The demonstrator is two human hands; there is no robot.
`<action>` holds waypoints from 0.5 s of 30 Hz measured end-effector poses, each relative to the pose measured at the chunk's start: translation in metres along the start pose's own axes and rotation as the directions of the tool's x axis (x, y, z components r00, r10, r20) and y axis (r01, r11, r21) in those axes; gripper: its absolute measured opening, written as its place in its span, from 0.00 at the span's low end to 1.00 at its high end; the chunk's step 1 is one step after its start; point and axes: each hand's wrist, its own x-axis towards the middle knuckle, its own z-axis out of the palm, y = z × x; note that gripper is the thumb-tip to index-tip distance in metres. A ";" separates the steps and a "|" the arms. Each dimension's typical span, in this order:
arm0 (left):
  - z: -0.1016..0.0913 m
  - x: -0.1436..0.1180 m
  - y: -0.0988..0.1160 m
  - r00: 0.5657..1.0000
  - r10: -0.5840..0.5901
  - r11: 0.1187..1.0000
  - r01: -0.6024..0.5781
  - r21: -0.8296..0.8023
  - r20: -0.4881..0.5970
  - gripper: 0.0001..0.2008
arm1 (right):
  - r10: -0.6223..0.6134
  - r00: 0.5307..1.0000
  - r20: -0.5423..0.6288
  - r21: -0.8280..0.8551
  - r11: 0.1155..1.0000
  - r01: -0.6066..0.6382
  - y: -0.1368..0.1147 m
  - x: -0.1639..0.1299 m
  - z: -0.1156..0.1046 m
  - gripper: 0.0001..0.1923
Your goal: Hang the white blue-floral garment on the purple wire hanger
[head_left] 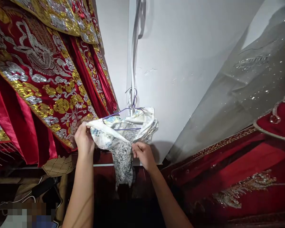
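A light floral garment (123, 155), white with blue and yellow flowers above and grey patterned cloth below, hangs partly on a thin purple hanger (135, 98). The hanger's hook is caught on a white strap (132, 69) against the wall. My left hand (84, 137) pinches the garment's left shoulder edge and pulls it outward. My right hand (143, 154) has its fingers closed on the cloth at the lower point of the neckline. Part of the hanger's bar shows through the neck opening.
Red costumes with gold and silver embroidery (61, 104) hang at the left. Clear plastic sheeting (228, 91) covers the right side, above red embroidered cloth (263, 167). A white panel (180, 63) stands behind. Cables and a dark phone-like object (53, 198) lie lower left.
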 end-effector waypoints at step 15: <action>-0.011 -0.109 -0.038 0.728 -0.311 0.938 0.132 0.320 0.611 0.13 | 0.159 0.955 -0.249 0.066 0.987 -0.147 0.032 -0.057 -0.019 0.20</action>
